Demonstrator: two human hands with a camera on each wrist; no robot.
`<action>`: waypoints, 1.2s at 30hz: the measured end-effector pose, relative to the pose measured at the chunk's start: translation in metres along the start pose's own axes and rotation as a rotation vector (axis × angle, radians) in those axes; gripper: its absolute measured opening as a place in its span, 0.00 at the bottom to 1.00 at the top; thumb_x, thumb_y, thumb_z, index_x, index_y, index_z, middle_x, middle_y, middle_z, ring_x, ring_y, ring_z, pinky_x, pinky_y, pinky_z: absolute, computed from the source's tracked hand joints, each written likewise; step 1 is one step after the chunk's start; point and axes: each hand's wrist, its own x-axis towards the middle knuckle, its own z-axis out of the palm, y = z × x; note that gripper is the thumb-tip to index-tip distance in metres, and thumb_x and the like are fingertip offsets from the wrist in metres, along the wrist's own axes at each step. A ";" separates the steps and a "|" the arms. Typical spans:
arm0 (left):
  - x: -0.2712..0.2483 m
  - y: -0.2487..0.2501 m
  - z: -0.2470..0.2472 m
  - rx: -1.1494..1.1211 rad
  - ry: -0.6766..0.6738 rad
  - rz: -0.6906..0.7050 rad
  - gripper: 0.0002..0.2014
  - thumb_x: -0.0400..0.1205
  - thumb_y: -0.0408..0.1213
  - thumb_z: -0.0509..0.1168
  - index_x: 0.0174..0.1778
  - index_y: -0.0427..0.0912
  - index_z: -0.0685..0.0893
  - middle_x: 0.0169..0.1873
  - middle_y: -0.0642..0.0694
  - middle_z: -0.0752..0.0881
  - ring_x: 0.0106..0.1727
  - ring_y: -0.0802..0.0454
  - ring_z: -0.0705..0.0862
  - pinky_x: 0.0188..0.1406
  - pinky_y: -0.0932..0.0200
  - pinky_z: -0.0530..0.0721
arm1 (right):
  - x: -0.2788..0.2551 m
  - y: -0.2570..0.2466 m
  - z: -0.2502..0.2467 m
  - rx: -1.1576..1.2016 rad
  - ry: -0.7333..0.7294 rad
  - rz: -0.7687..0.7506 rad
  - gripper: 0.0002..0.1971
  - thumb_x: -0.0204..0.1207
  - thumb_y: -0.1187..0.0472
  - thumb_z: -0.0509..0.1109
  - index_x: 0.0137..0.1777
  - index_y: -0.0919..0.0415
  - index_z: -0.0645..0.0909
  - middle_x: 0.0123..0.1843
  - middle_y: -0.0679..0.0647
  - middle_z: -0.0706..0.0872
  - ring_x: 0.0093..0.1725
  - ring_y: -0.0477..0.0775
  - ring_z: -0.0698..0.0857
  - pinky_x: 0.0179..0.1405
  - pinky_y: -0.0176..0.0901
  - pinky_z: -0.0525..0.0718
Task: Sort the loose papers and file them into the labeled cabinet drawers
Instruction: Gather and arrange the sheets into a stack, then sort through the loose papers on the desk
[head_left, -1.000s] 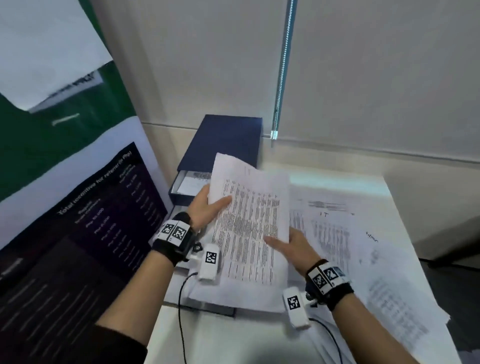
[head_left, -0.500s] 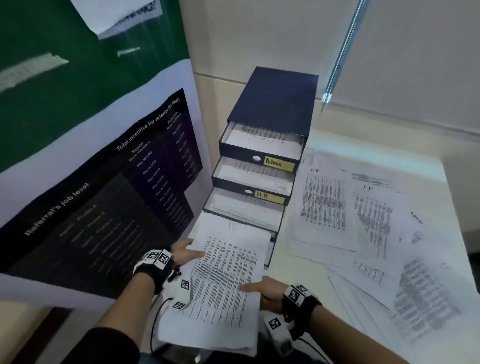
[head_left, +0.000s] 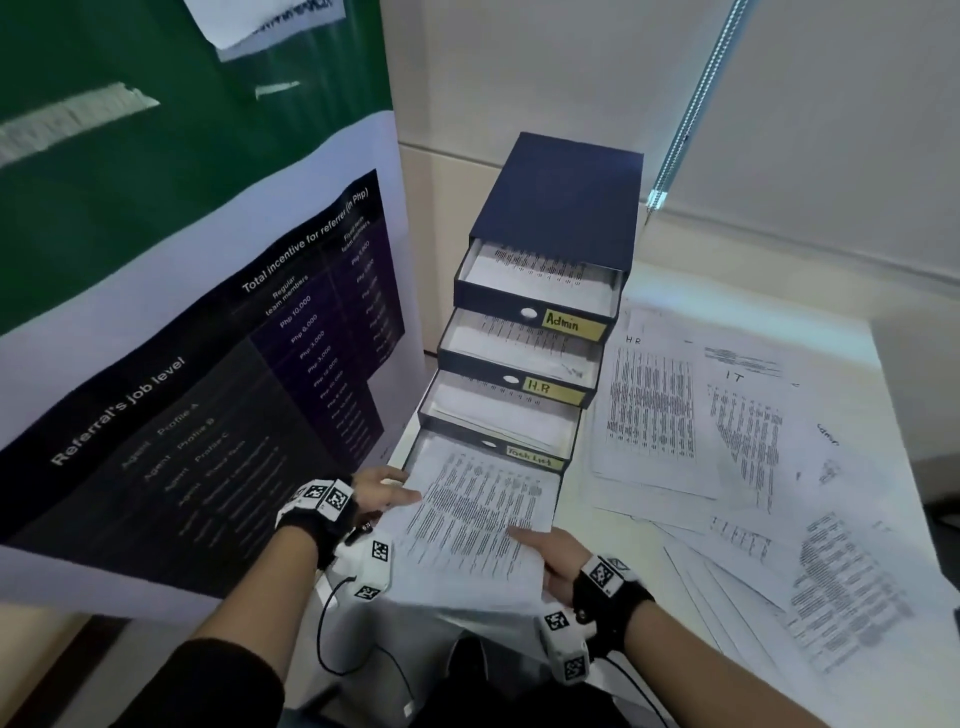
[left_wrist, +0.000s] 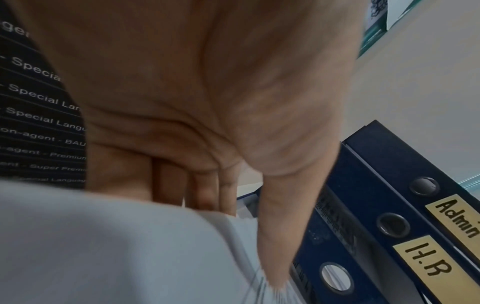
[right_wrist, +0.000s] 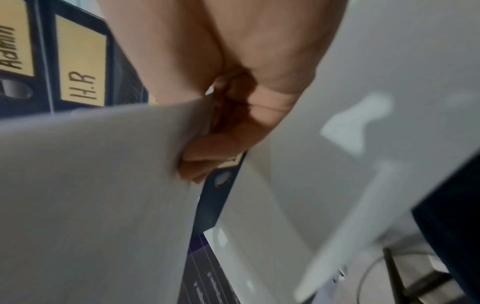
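A dark blue cabinet stands on the table with its drawers pulled out in steps. Yellow labels read Admin and H.R; a third label is blurred. I hold a stack of printed papers low at the cabinet's front, its far edge over the lowest drawer. My left hand grips the stack's left edge, thumb on top. My right hand pinches the near right corner. In the left wrist view the thumb lies over the stack. In the right wrist view fingers curl under the sheets.
Several loose printed sheets lie fanned across the white table to the right of the cabinet. A large poster board stands close on the left. A blind cord hangs at the back wall. Cables trail from my wrists.
Both hands have carried the stack down from in front of the cabinet's top to its lowest drawer. The stepped open drawers have come into view.
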 end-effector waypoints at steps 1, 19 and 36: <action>0.003 0.000 -0.003 0.012 -0.027 -0.016 0.35 0.69 0.45 0.82 0.69 0.37 0.79 0.46 0.44 0.87 0.48 0.49 0.87 0.51 0.58 0.84 | 0.002 -0.007 -0.001 -0.050 0.094 -0.025 0.47 0.68 0.59 0.83 0.81 0.73 0.61 0.43 0.66 0.91 0.35 0.60 0.91 0.30 0.47 0.88; 0.028 0.028 0.009 -0.279 -0.062 -0.104 0.16 0.89 0.31 0.56 0.61 0.17 0.69 0.43 0.21 0.87 0.18 0.45 0.84 0.09 0.65 0.74 | 0.015 -0.068 0.011 0.015 0.035 0.188 0.10 0.85 0.64 0.64 0.41 0.65 0.76 0.19 0.51 0.80 0.11 0.41 0.74 0.09 0.29 0.72; 0.020 0.090 0.049 0.610 0.188 0.078 0.11 0.76 0.36 0.69 0.30 0.51 0.78 0.40 0.55 0.81 0.49 0.52 0.84 0.50 0.67 0.79 | 0.011 -0.079 -0.074 0.094 -0.049 0.167 0.12 0.77 0.63 0.71 0.57 0.68 0.87 0.56 0.60 0.91 0.51 0.57 0.91 0.44 0.43 0.89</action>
